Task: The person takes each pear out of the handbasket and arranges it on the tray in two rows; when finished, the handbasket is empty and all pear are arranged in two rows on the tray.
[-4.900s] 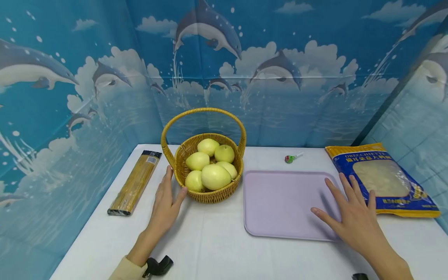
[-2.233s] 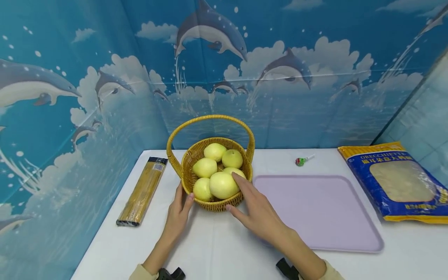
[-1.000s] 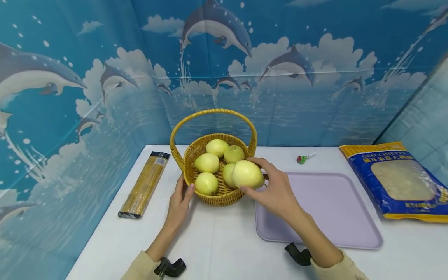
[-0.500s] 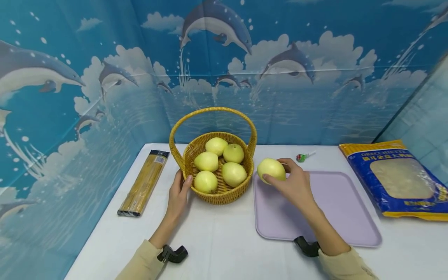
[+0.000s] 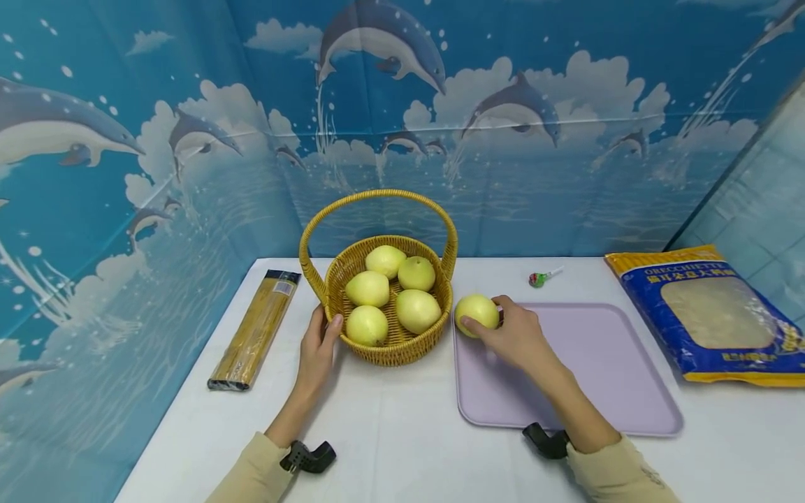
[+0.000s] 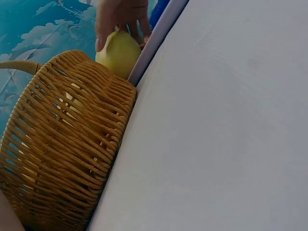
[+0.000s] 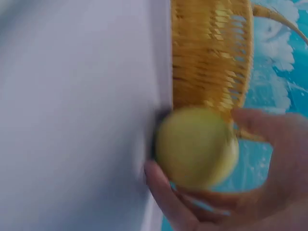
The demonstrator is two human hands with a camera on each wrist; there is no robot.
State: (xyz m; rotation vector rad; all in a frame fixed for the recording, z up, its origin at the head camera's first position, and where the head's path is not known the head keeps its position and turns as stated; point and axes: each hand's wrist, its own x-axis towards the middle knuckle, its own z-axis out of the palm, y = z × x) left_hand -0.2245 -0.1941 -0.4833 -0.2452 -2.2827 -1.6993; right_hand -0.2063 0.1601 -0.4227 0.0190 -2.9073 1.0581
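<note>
The right hand (image 5: 517, 337) grips a yellow-green fruit (image 5: 476, 314) at the left back corner of the lilac tray (image 5: 585, 370). In the right wrist view the thumb and fingers curl round the fruit (image 7: 195, 147), blurred. Beside the tray stands a wicker basket (image 5: 396, 355) with an upright handle and several similar fruits, among them one at its right side (image 5: 418, 311). The left hand (image 5: 316, 356) holds the basket's left side, thumb at the rim; its other fingers are partly hidden. The left wrist view shows the basket (image 6: 62, 139) close up.
A clear packet of brown sticks (image 5: 256, 332) lies to the left of the basket. Behind the tray is a small wrapped lollipop (image 5: 538, 279). A blue and yellow pasta bag (image 5: 717, 318) lies at the right. A dolphin-printed curtain (image 5: 377, 161) hangs behind.
The right hand has taken one fruit out of the basket, carried it right and lowered it to the tray's corner. The left hand has stayed at the basket.
</note>
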